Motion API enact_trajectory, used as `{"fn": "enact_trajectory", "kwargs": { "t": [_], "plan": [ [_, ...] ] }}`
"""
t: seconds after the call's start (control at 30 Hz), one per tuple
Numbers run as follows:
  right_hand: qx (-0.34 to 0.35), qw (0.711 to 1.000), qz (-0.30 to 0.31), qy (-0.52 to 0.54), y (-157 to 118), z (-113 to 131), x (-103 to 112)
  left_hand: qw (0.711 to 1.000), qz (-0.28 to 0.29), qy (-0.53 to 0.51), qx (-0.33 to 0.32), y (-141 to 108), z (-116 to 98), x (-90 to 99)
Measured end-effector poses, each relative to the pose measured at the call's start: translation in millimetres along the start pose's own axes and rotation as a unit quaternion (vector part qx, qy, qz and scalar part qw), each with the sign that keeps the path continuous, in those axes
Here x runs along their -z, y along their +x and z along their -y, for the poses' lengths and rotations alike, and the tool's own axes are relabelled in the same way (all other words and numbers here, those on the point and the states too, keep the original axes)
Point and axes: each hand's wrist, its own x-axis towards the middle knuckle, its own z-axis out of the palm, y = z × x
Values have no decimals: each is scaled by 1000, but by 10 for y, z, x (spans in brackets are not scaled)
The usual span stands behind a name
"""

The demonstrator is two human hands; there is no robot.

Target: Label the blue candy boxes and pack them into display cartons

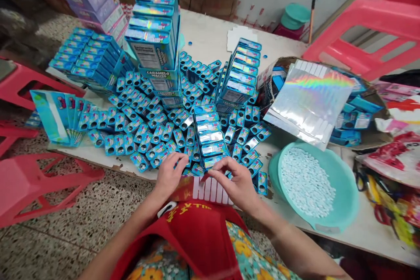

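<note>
My left hand (172, 171) is at the front edge of the table, its thumb and forefinger closed together beside the small blue tins (159, 150); what they hold, if anything, I cannot make out. Opposite it, my right hand (236, 182) pinches thumb and forefinger together at the near end of a row of blue boxes (210, 136); anything between those fingertips is too small to name. Below both hands a sheet with white strip-shaped labels (210, 191) lies against the red apron (197, 223).
Stacked blue display boxes (152, 43) rise behind the tins. To the right stand a turquoise basin (348, 197) of pale blue sweets and a carton topped with shiny silver sheets (305, 100). Red plastic chairs (39, 183) flank the table.
</note>
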Motion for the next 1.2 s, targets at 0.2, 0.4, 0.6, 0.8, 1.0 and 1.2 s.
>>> {"fn": "enact_trajectory", "kwargs": {
  "t": [0.2, 0.4, 0.6, 0.8, 1.0, 1.2],
  "plan": [
    [-18, 998, -44, 35, 453, -18, -35, 971, 132, -198, 25, 211, -511, 117],
    [20, 990, -135, -26, 1038, -167, -112, 984, 77, -162, 11, 836, -523, 228],
    [54, 959, -198, -195, 1625, -258, -124, 990, 9, -127, -56, 1444, -437, 360],
    [24, 906, -166, -389, 1778, -262, -166, 991, 21, -116, -58, 1709, -300, 264],
    [32, 896, -129, -425, 1756, -287, -114, 1000, -7, 6, 1, 1653, -73, 82],
    [119, 873, -57, -469, 1624, -306, -80, 984, -122, 106, -77, 1377, -78, -115]
  ]
}}
